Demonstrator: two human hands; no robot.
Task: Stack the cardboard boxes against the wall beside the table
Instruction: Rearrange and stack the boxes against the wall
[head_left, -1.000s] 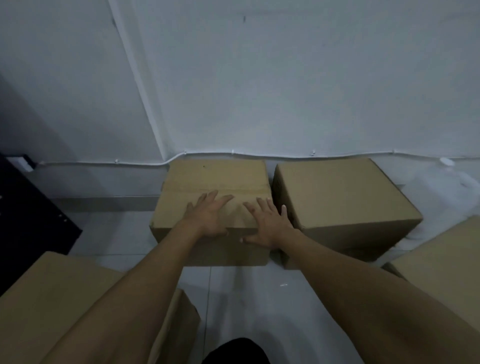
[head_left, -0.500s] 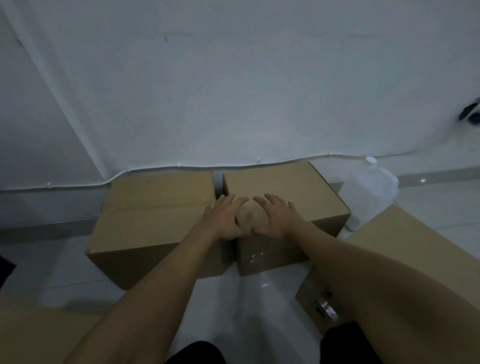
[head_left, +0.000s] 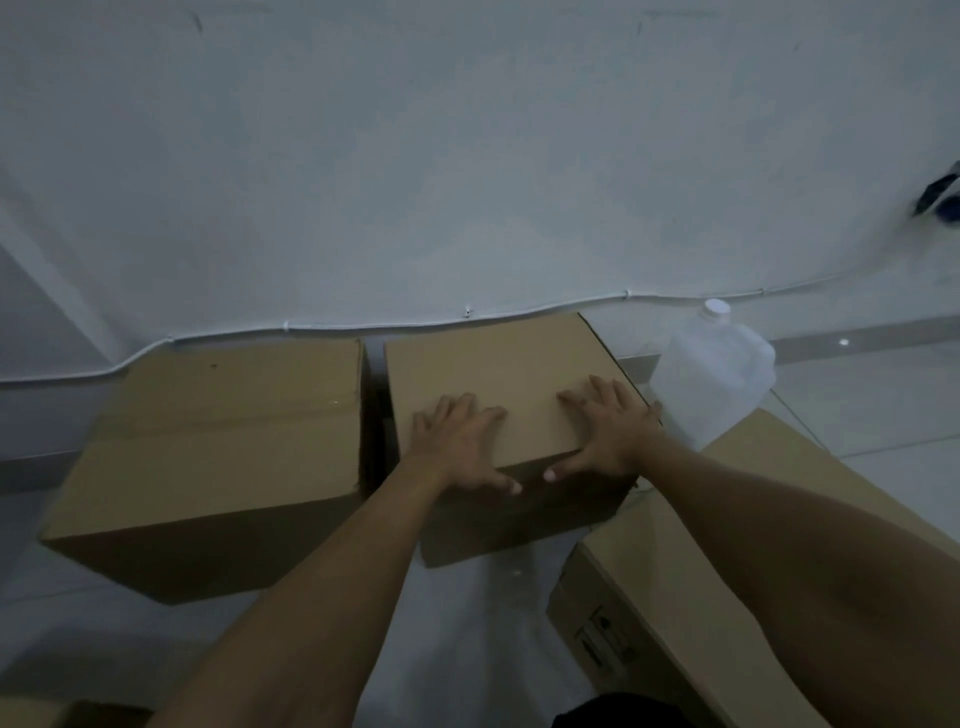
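Note:
Two closed cardboard boxes stand side by side on the floor against the white wall (head_left: 467, 156), with a narrow gap between them. The left box (head_left: 223, 441) is untouched. Both hands lie on the right box (head_left: 498, 364), near its front edge. My left hand (head_left: 457, 447) rests flat on the top with fingers spread and the thumb over the front edge. My right hand (head_left: 608, 431) lies the same way near the box's right front corner.
A third cardboard box (head_left: 675, 571) sits close at the lower right, nearly touching the right box. A translucent plastic jug (head_left: 717, 374) stands by the wall behind it. A white cable (head_left: 467, 314) runs along the wall. Another box corner (head_left: 31, 714) shows at bottom left.
My hands have left the left box, crossed the gap and spread apart on the right box's top. The view has turned to the right, bringing the jug and the third box in.

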